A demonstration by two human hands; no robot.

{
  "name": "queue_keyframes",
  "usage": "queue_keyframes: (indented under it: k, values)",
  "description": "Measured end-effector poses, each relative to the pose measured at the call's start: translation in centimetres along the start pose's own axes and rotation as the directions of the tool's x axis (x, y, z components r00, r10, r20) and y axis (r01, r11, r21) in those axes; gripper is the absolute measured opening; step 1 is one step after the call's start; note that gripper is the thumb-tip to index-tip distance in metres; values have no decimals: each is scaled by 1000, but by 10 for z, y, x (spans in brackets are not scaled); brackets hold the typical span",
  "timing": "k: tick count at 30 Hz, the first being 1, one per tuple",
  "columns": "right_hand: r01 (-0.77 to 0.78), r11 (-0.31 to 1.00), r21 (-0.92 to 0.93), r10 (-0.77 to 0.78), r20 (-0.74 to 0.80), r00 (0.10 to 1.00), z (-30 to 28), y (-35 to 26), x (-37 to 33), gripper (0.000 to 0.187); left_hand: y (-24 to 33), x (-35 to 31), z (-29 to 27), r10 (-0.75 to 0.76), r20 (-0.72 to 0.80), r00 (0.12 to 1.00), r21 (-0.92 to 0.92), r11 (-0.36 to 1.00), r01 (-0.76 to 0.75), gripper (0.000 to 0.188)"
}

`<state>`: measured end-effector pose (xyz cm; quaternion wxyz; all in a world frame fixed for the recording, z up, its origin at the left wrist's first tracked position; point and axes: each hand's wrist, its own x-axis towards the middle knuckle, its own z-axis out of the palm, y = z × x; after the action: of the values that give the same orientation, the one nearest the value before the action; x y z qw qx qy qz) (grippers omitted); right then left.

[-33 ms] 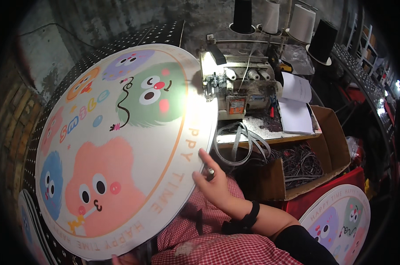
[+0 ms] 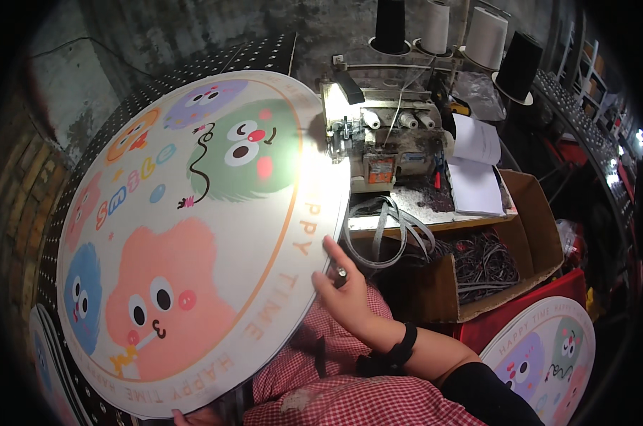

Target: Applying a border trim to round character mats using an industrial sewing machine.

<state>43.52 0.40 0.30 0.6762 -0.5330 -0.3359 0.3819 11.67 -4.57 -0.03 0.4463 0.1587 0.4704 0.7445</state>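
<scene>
Watching through the head cam from my end, I've got the right hand (image 2: pixel 346 291) at the near right rim of a big round mat (image 2: pixel 193 195) — thumb and forefinger spread apart, both tips touching the edge. Whether it's really clamped on there I can't tell, since the underside is hidden. There's a small shiny metal thing (image 2: pixel 341 275) by those fingers, too small for me to name. The left hand (image 2: pixel 200 417) is mostly cut off by my lower edge; I get a fingertip at the near rim and can't tell how tight that one is either.

The mat itself spreads out to the left of the right hand and away from it, cartoon faces up. Its far right edge sits right at the sewing machine (image 2: pixel 410 163), which is well beyond the right fingertips, with a bright light on that spot.

Just past those fingers, a loop of grey tape (image 2: pixel 404 231) hangs by the machine table. To the right of the hand there's an open cardboard box (image 2: pixel 538 227) with a tangle of cords (image 2: pixel 485 266) inside. A second round mat (image 2: pixel 548 355) is further right, lower than the hand — similar print, well apart from the grip.
</scene>
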Motion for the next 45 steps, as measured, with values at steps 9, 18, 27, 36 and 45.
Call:
queue_keyframes:
  k: [9,18,27,36,45]
  values:
    - [94,990,-105,-91,39,995,1,1,-3,59,-8,15,-25,-69,-57,996,-91,994,64,19]
    - [123,982,-146,-108,105,989,4,10,-14,56,-11,16,-26,-86,-33,996,-61,995,84,19]
    - [159,975,-156,-143,108,984,9,10,-20,55,-11,16,-27,-110,-6,994,-48,993,110,19]
    - [167,965,-201,-174,-17,985,5,6,-10,53,0,-4,-2,-227,-57,972,-54,973,224,20]
    - [109,989,-104,-119,-96,988,1,-4,-3,50,-52,60,-95,547,-227,806,388,810,-440,34]
